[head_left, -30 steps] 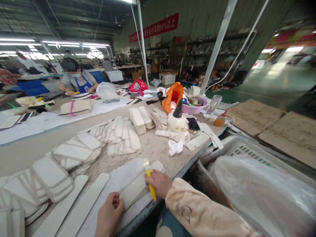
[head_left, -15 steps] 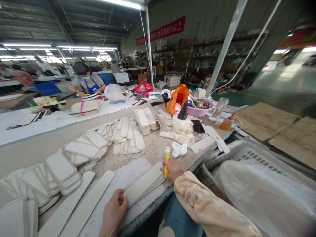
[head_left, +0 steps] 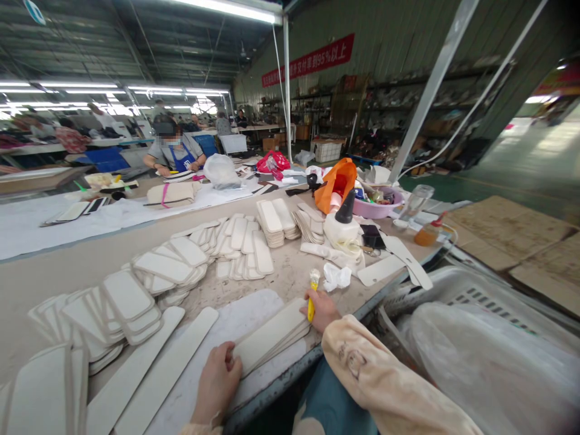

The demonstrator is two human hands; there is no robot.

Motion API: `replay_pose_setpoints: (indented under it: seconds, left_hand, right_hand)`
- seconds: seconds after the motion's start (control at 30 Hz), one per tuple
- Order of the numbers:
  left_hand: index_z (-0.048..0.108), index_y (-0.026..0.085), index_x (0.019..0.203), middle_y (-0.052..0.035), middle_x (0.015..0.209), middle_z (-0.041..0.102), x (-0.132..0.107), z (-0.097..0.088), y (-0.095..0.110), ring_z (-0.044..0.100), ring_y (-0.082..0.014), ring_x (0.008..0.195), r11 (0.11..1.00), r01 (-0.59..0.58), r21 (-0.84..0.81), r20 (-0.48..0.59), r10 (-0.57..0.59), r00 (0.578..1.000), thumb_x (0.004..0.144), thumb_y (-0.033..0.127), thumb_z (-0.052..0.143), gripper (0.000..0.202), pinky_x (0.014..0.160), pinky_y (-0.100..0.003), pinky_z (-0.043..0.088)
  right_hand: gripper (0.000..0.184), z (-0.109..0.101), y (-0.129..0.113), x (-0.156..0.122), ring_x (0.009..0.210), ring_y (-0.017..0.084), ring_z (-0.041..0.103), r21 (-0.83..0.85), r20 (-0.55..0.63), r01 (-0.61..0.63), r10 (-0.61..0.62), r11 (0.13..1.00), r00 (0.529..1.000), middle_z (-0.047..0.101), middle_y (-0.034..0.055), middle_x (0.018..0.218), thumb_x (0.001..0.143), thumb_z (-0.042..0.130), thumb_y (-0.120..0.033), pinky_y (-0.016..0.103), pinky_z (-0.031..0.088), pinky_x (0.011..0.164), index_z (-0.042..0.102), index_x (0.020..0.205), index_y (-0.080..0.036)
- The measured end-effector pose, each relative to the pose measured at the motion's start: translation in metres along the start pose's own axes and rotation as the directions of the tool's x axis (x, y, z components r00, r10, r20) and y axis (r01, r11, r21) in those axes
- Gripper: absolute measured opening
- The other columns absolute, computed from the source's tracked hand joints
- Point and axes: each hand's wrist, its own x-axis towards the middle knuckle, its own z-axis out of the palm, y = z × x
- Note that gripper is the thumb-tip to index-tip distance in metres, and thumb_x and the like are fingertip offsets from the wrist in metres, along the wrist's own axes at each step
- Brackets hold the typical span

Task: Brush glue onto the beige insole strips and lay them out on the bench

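A short stack of long pale strips (head_left: 270, 338) with rounded ends lies slanted near the table's front edge, on a white sheet. My left hand (head_left: 218, 376) pinches the stack's near left end between thumb and fingers. At the far right end is my right hand (head_left: 325, 311), closed around a yellow-handled brush (head_left: 312, 304) with its pale bristles pointing up and away. Its fingers also touch the strips' end. Two more long strips (head_left: 170, 365) lie left of my left hand. A crumpled white tissue (head_left: 336, 277) is just beyond the brush.
Many short pale pieces (head_left: 129, 293) lie in overlapping rows leftward. A white pot with a black cone (head_left: 343, 226), an orange bag (head_left: 335, 184) and a purple basin (head_left: 376, 207) stand behind. Right of the edge is a plastic-filled basket (head_left: 457, 284). A co-worker (head_left: 176, 154) sits across.
The camera view has turned slightly left, so everything appears shifted rightward. Both hands keep their places on the strips, and the brush stays in my right hand.
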Motion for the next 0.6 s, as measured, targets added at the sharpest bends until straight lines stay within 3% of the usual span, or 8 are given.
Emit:
replay_pose_setpoints:
  seconds: [0.33, 0.6]
  left_hand:
    - [0.056, 0.015, 0.094, -0.0063, 0.084, 0.057, 0.0009, 0.0037, -0.0096, 0.057, -0.0189, 0.077, 0.988, -0.138, -0.063, -0.058, 0.134, 0.989, 0.077, 0.024, 0.044, 0.024, 0.073, -0.033, 0.046]
    - [0.056, 0.015, 0.093, -0.0054, 0.081, 0.056, 0.0001, 0.0047, -0.0096, 0.056, -0.0185, 0.075, 0.986, -0.158, -0.054, -0.074, 0.154, 0.985, 0.077, 0.023, 0.044, 0.022, 0.072, -0.033, 0.046]
  right_hand:
    - [0.024, -0.0051, -0.0044, 0.0061, 0.086, 0.022, 0.059, -0.044, 0.054, -0.021, 0.023, 0.999, 0.998, 0.061, 0.0064, 0.088, 0.077, 0.066, -0.026, 0.026, 0.043, 0.071, 0.057, 0.098, -0.02]
    - [0.027, -0.0041, -0.006, 0.0101, 0.085, 0.022, 0.06, -0.034, 0.075, -0.061, 0.064, 0.998, 0.995, 0.063, 0.0062, 0.089, 0.076, 0.066, -0.027, 0.026, 0.041, 0.068, 0.055, 0.1, -0.02]
